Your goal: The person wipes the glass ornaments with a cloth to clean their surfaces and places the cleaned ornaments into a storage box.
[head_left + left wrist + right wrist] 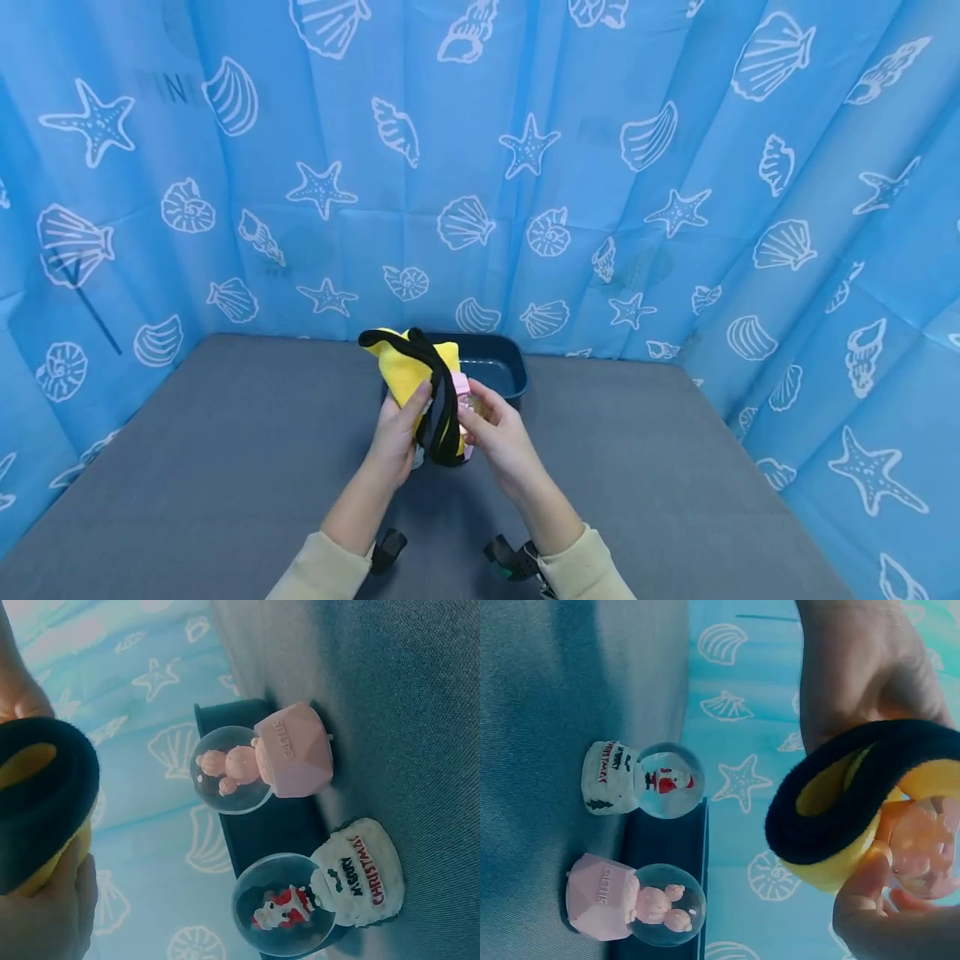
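Begins at far left with a blue curtain (405,183), printed in white with shells and starfish, hung in folds and running across the back to far right. Meets beneath it a grey tabletop (225,467), spread wide. Comes next to a cream sleeve (322,571) and, just beside its cuff, a black strap (388,550). Grips with the left hand (393,433) a yellow cloth (403,375) edged in black, pressing the thumb to its near side and hiding the fingers mostly behind it. Holds this cloth, bunched and looped, above the tabletop. Includes lower down, in both wrist views, a white-based Christmas globe (360,874), upright on the tabletop, enclosing a red-and-white Santa. Adds to the right of it, upright and a little apart, a pink cactus globe (300,750) lettered CACTUS. Pinches between the thumb and fingers of the right hand (504,437) a clear globe (924,851) with pink parts, raised against the right side of the cloth and partly covered by it; cannot make out the figure inside. Shows behind, beyond the standing globes, a dark blue bin (517,367). Ends at lower right with a second strap (510,558) and a second sleeve (588,571).
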Action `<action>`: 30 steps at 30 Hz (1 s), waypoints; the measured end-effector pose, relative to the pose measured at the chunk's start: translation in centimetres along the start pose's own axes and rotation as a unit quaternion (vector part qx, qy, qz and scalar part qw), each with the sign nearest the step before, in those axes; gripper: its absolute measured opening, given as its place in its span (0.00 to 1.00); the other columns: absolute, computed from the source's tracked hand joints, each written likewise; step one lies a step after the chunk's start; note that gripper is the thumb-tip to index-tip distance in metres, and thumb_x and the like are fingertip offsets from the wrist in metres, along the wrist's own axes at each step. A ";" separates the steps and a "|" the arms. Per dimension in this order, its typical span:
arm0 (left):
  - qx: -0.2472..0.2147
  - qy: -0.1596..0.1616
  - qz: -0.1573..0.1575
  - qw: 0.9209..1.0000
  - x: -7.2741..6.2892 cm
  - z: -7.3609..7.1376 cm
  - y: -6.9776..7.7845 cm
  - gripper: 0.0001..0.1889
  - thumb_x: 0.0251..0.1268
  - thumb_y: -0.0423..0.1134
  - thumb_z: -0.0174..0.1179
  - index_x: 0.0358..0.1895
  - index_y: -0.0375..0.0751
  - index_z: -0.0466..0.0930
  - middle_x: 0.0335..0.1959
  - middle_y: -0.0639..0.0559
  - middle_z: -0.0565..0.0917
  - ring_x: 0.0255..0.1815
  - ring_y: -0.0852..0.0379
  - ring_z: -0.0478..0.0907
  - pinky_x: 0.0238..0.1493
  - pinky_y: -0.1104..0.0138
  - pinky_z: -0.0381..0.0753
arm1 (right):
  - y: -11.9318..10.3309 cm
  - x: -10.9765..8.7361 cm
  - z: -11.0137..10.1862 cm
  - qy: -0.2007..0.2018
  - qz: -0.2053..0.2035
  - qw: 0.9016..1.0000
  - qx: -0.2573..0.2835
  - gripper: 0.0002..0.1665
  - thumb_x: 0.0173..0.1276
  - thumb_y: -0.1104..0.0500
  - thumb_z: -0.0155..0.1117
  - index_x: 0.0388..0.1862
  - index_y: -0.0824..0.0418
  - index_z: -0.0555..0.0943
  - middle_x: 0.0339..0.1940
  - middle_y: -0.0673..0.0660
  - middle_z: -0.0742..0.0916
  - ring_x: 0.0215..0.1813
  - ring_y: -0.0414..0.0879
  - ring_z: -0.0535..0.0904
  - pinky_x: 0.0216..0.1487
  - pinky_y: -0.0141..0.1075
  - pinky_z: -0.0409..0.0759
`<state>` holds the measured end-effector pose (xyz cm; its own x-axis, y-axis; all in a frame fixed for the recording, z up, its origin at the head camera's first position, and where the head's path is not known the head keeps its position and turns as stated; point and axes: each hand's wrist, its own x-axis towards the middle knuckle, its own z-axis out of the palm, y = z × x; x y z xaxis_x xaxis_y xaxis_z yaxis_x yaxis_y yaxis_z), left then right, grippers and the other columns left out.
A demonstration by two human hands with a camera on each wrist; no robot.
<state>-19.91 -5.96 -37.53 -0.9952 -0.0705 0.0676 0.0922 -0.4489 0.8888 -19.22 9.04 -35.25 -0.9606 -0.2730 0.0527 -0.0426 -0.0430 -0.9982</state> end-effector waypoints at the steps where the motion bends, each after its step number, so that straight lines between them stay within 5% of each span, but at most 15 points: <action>1: 0.004 -0.006 -0.002 1.000 -0.1 0.1 0.0 0.29 0.71 0.45 0.57 0.66 0.37 0.56 0.53 0.47 0.70 0.51 0.55 0.71 0.56 0.67 0.74 | 0.1 0.0 0.0 0.000 -0.007 1.000 -0.009 0.35 0.74 0.53 0.59 0.72 0.68 0.62 0.55 0.64 0.76 0.47 0.49 0.72 0.44 0.35 0.75; 5: -0.002 -0.016 -0.014 1.000 0.0 0.2 -0.3 0.28 0.70 0.42 0.60 0.64 0.36 0.57 0.50 0.47 0.72 0.48 0.56 0.73 0.53 0.69 0.76 | 0.6 -0.2 0.1 -0.005 -0.029 0.999 -0.031 0.36 0.72 0.52 0.61 0.73 0.65 0.63 0.56 0.63 0.77 0.47 0.49 0.74 0.45 0.35 0.78; 15: -0.048 0.034 -0.007 0.998 0.0 0.4 -0.7 0.26 0.70 0.41 0.59 0.64 0.36 0.61 0.52 0.49 0.74 0.51 0.58 0.74 0.54 0.70 0.77 | 0.8 -0.3 0.3 -0.020 -0.042 0.997 -0.059 0.38 0.70 0.54 0.63 0.74 0.65 0.62 0.62 0.64 0.76 0.51 0.50 0.75 0.57 0.43 0.78; 23: -0.062 0.050 -0.009 0.997 0.1 0.5 -0.6 0.25 0.72 0.46 0.56 0.64 0.39 0.61 0.55 0.48 0.73 0.54 0.57 0.74 0.56 0.69 0.76 | 0.5 -0.3 0.4 0.004 -0.014 0.998 -0.061 0.34 0.71 0.58 0.63 0.71 0.68 0.65 0.57 0.64 0.79 0.49 0.49 0.76 0.54 0.41 0.79; 30: -0.092 0.096 -0.045 0.990 0.4 0.4 -0.4 0.36 0.63 0.56 0.62 0.67 0.40 0.60 0.58 0.47 0.73 0.54 0.58 0.76 0.57 0.67 0.76 | 0.3 -0.7 0.4 0.025 0.015 0.999 -0.046 0.33 0.70 0.58 0.64 0.67 0.71 0.67 0.54 0.64 0.79 0.46 0.49 0.76 0.48 0.37 0.80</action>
<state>-20.31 -5.48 -37.70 -0.9767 -0.1832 -0.1120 0.0247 -0.6138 0.7891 -18.40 8.80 -35.54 -0.9741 -0.2251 0.0232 -0.0363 0.0542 -0.9979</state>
